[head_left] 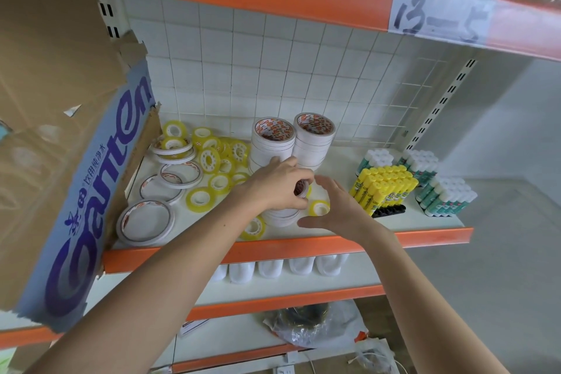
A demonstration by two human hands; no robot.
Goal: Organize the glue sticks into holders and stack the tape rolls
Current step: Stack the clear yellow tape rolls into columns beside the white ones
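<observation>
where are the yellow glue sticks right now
In the head view, the yellow glue sticks stand in a black holder on the shelf's right side, between the right hand and green-and-white glue sticks.

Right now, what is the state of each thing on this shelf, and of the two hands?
Left hand: grips the top roll of the front tape stack.
Right hand: open, beside that stack.
Two back tape stacks: upright, side by side.
Small yellow tape rolls: loose, scattered.
Thin white tape rolls: lying flat, unstacked.
Yellow glue sticks: standing in a black holder.
Green glue sticks: standing bunched.
</observation>
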